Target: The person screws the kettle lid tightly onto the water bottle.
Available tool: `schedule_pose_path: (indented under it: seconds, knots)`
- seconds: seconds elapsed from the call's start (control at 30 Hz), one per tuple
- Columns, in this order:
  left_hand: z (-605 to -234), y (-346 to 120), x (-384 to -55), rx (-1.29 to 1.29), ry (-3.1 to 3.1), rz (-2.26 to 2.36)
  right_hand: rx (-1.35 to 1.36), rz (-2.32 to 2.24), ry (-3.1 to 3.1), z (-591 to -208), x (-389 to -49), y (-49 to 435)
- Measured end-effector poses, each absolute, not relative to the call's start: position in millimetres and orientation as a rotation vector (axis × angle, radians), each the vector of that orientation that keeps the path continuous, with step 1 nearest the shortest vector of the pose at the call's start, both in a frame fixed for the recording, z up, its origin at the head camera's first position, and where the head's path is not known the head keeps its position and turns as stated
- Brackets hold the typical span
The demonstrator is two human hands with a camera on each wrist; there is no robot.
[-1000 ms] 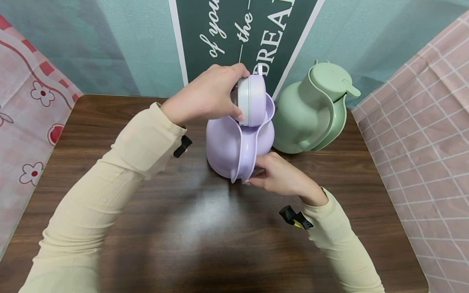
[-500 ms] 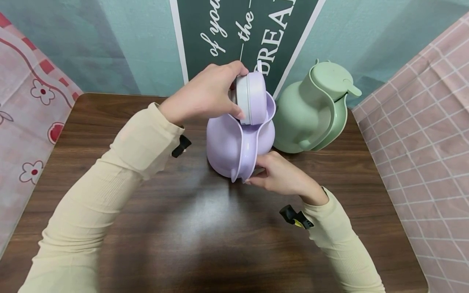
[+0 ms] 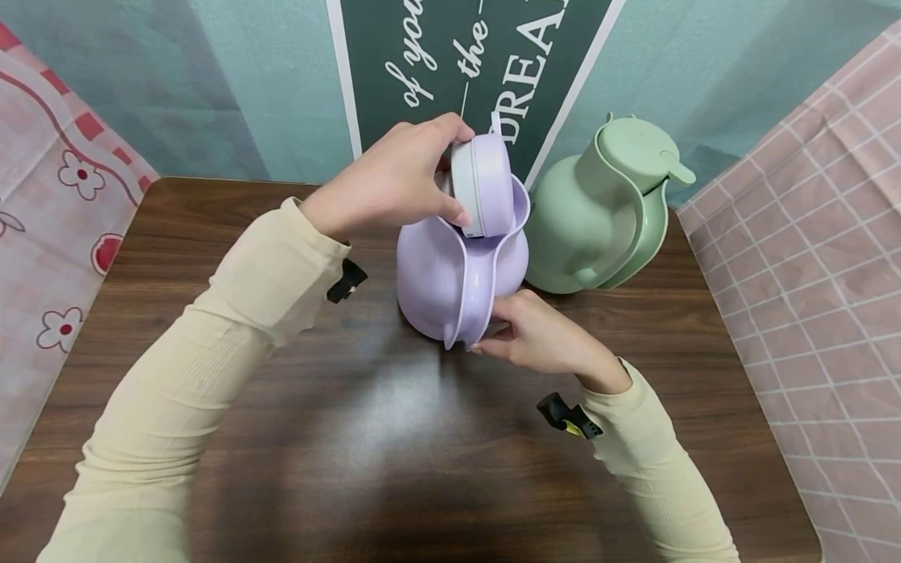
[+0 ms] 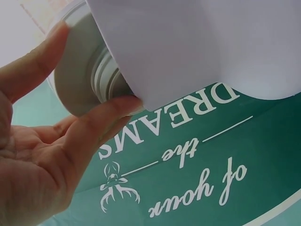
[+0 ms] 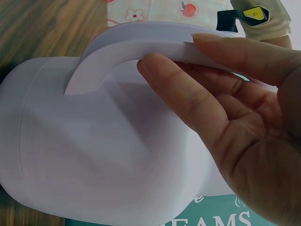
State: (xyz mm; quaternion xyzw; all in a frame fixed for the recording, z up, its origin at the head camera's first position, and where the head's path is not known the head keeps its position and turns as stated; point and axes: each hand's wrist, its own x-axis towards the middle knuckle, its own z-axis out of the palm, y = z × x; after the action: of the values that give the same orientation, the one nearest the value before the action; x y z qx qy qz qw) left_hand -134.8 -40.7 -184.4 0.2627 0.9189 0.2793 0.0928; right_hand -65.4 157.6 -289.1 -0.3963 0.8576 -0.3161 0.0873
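Observation:
A purple thermos jug [image 3: 432, 281] stands on the wooden table. My left hand [image 3: 404, 176] grips its round lid [image 3: 493, 184], thumb on one side and fingers on the other, holding it tilted on its side right over the jug's neck. The left wrist view shows the lid's pale, stepped underside [image 4: 87, 66] beside the jug's neck [image 4: 160, 42]. With thumb and fingers my right hand [image 3: 538, 336] pinches the jug's handle [image 3: 479, 293] near its lower end. In the right wrist view the fingers curl under the handle [image 5: 141, 49].
A green thermos jug [image 3: 577, 219] with its lid on stands close at the right of the purple one. Behind them hangs a teal cloth [image 3: 281, 86] with a dark green lettered panel [image 3: 450, 70]. Pink checked cloth [image 3: 809, 258] borders the table [image 3: 394, 461] on the right.
My left hand has raised the lid slightly and tipped it a little more above the jug's neck. The right hand keeps its hold on the handle, nearly still.

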Motion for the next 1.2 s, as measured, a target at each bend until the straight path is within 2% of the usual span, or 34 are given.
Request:
schedule_pose_path:
  seconds: [0.67,1.2]
  knots:
    - [-189,-42,-133,0.767,2.682,0.898,-1.176,-0.939,2.554,-288,-66,157]
    - [-197,-47,-135,0.644,2.576,1.071,-1.183,-0.943,2.549,-289,-66,158]
